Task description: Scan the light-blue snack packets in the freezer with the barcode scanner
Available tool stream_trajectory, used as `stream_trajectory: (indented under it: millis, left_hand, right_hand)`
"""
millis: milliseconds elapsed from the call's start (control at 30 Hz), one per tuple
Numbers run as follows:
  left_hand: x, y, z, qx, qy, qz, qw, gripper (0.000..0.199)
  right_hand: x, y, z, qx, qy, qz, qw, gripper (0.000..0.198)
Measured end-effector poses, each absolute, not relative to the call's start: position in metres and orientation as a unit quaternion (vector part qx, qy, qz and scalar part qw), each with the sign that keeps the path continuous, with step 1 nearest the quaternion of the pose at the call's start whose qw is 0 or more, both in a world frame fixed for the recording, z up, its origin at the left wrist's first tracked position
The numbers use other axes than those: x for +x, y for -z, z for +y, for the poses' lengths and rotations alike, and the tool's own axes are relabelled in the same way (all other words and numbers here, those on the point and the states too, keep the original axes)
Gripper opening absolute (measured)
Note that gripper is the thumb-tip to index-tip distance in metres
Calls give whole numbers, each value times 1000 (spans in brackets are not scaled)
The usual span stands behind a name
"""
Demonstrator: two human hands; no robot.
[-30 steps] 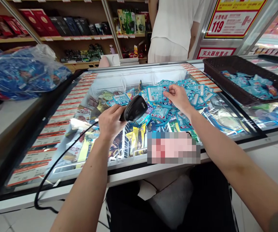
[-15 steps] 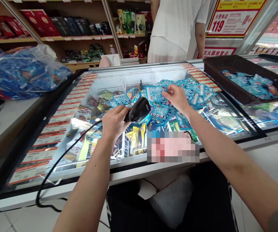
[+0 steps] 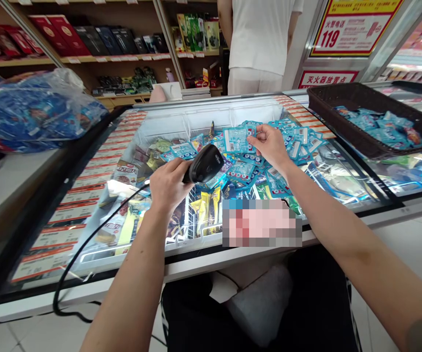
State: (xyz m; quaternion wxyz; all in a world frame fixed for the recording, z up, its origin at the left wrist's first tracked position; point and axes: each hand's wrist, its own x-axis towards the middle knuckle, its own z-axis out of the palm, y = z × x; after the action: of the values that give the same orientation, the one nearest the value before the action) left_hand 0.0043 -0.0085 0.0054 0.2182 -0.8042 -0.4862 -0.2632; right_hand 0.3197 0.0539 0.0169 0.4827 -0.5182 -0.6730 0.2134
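My left hand (image 3: 170, 183) is wrapped round the handle of a black barcode scanner (image 3: 206, 164). The scanner's head points right, and its cable loops down over the freezer's front edge. Between thumb and fingers, my right hand (image 3: 269, 145) pinches the right end of a blue packet (image 3: 237, 140), whose printed back with a barcode faces me. The scanner's head is just left of and below that packet, apart from it. Under and around my right hand lies a spread of similar blue packets (image 3: 245, 171) on the freezer's glass top.
The glass-topped freezer (image 3: 152, 274) holds ice-cream packs. A brown basket (image 3: 372, 146) with blue packets stands at right. A plastic bag of blue packs (image 3: 38, 110) lies at left. A person in white (image 3: 260, 39) stands behind the freezer. A blurred patch covers something near the front edge.
The scanner in my left hand has shifted slightly left and away from the packet. My right hand keeps its pinch, the packet moving slightly. The person behind has shifted left.
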Motion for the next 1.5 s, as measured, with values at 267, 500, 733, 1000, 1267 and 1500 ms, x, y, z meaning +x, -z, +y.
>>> stream_trajectory:
  millis: [267, 500, 733, 1000, 1267, 1500]
  left_hand:
    - [-13, -6, -5, -754, 268, -568, 193, 28]
    - [-28, -1, 0, -741, 264, -593, 175, 24]
    - [-25, -6, -3, -737, 261, -595, 184, 23]
    - [-36, -6, -4, -715, 280, -617, 171, 25]
    - [-44, -6, -5, -699, 290, -626, 189, 24]
    - [-47, -7, -5, -687, 294, -639, 183, 25]
  right_hand:
    - [347, -22, 62, -621, -69, -649, 433, 31]
    - [351, -21, 56, -679, 14, -625, 385, 28]
    - [346, -16, 52, -664, 70, -669, 326, 48]
    - [355, -7, 60, -666, 91, -661, 333, 48]
    - [335, -18, 48, -641, 96, -680, 343, 45]
    - [299, -36, 43, -581, 57, -745, 324, 33]
